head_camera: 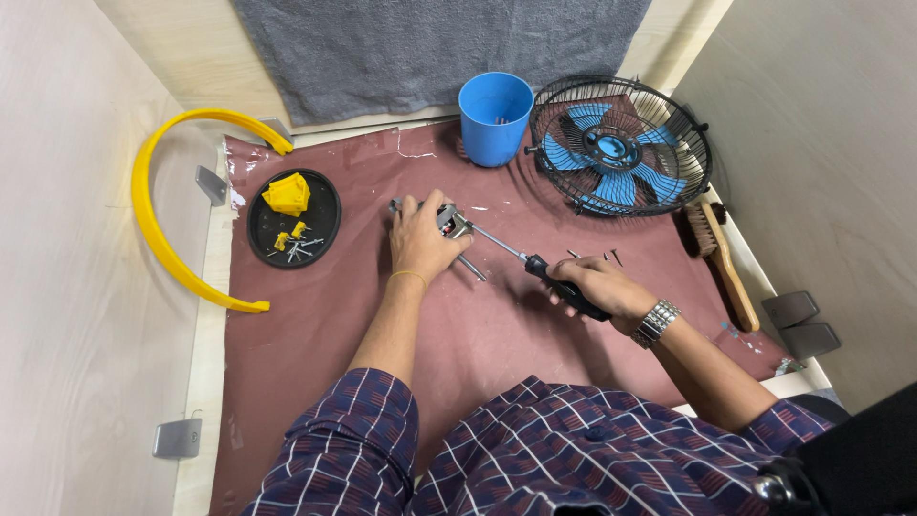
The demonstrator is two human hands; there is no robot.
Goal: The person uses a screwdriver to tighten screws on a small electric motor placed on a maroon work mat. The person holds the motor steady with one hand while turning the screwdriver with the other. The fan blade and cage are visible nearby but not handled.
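- The left hand (420,239) presses down on a small metal part (451,222) on the table (315,315).
- The right hand (597,287) grips a screwdriver (521,256); it slants up-left, tip at the part.
- A fan (621,148) sits behind the part.

Two hands work at the desk (315,382): left hand (420,239), right hand (597,287). One screwdriver (521,256), one small metal motor part (451,222), one blue cup (495,118), one caged fan (619,145), one black tray (325,196), one yellow curved guard (153,229), one brush (721,258), one grey towel (430,48).
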